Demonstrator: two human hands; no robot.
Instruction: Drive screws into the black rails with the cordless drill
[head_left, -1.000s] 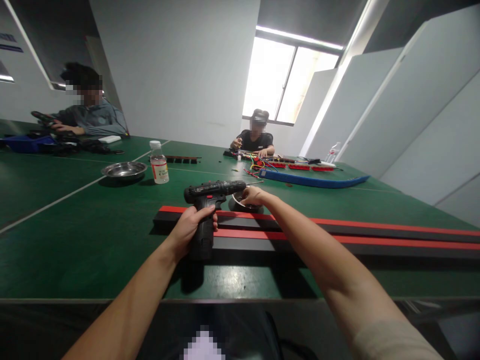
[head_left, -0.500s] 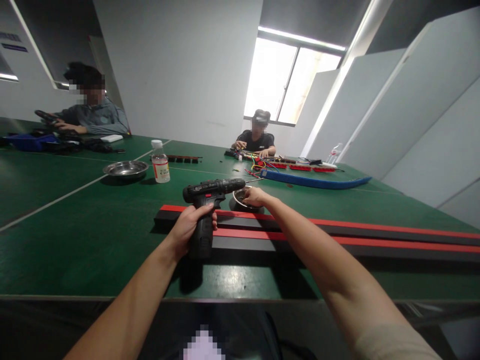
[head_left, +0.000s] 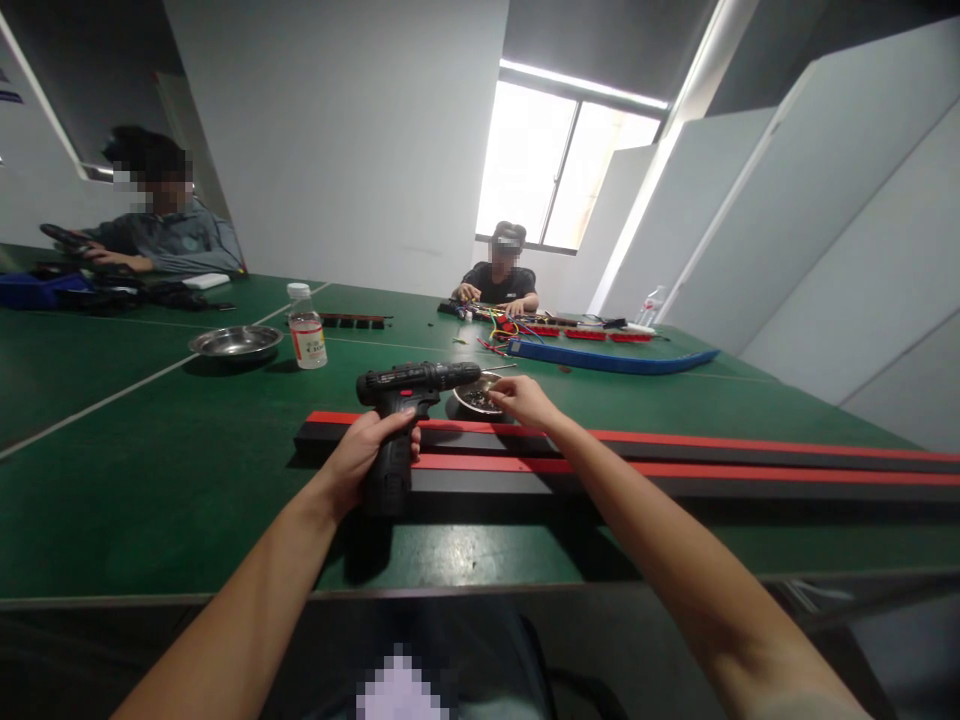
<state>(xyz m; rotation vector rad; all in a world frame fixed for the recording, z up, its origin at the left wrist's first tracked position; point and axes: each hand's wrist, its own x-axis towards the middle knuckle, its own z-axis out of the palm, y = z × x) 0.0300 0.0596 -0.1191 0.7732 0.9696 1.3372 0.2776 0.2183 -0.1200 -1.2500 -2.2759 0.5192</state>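
My left hand [head_left: 367, 450] is wrapped around the grip of a black cordless drill [head_left: 397, 385], which points right with a long thin bit at its front. At the right rim of a small metal bowl [head_left: 474, 402], my right hand [head_left: 527, 402] has its fingers pinched together; what they hold, if anything, is too small to make out. Small dark and shiny pieces, possibly screws, lie in the bowl. Beneath my forearms, two long black bars with red top strips [head_left: 495, 465] lie side by side across the green table [head_left: 187, 500].
A shallow metal dish [head_left: 236, 345] and a labelled bottle [head_left: 307, 330] stand at left. Behind the bowl lie a curved blue strip [head_left: 615, 357] and tangled coloured wires [head_left: 499, 325]. One co-worker [head_left: 502, 275] sits across the table, another person [head_left: 161, 215] at far left.
My right hand has drawn back from inside the bowl to its right rim, with fingers pinched. The drill stays in my left hand. The whole view has shifted slightly.
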